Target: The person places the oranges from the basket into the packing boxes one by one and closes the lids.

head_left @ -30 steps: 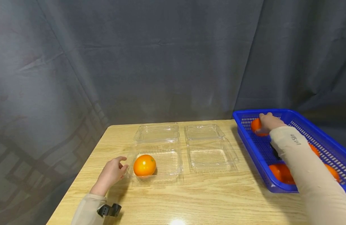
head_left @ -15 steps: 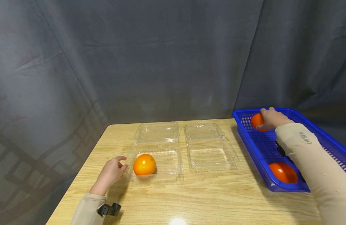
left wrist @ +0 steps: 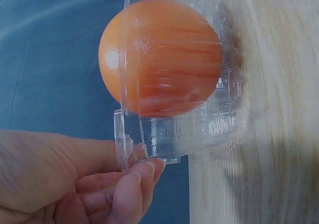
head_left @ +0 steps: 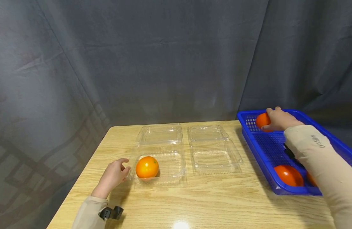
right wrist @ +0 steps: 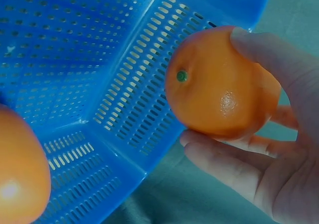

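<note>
My right hand (head_left: 282, 120) grips an orange (head_left: 262, 121) over the far end of the blue basket (head_left: 254, 154). In the right wrist view, thumb and fingers wrap the held orange (right wrist: 214, 87), its green stem spot facing away from the palm. My left hand (head_left: 114, 175) pinches the left edge of a clear plastic clamshell container (head_left: 170, 163), as the left wrist view shows at the container's corner (left wrist: 159, 139). Inside that container's left side sits another orange (head_left: 147, 167).
A second clear clamshell container (head_left: 211, 159) lies open to the right, lid toward the back. More oranges (head_left: 289, 175) lie in the basket, partly hidden by my right sleeve. A grey curtain (head_left: 176, 63) hangs behind the wooden table (head_left: 216, 203).
My right hand has risen slightly and shifted a little right with the orange in its grip. The left hand and the containers have stayed put.
</note>
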### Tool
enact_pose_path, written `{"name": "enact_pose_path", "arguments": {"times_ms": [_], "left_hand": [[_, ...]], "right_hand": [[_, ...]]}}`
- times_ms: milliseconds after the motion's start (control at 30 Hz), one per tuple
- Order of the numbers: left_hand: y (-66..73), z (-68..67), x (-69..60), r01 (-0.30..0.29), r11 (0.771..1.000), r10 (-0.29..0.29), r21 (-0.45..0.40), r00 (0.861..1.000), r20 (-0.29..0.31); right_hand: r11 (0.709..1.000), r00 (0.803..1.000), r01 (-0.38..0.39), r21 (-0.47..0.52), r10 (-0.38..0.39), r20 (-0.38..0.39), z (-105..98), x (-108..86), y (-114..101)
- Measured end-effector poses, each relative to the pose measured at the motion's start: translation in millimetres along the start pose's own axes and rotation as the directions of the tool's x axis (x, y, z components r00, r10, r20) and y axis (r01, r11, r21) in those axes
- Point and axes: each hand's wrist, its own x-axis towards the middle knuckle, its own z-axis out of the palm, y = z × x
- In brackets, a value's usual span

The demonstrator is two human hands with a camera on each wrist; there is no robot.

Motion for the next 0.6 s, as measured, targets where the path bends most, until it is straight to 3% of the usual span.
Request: {"name": "enact_pose_path", "arguments": {"times_ms": [600], "left_hand": [[-0.7,0.5,0.3,0.000,1.000,0.000,0.000,1.000,0.006]], "right_hand": [[0.999,0.999,0.017,0.052,-0.015,-0.047,-8.8,-10.2,-3.6]]}}
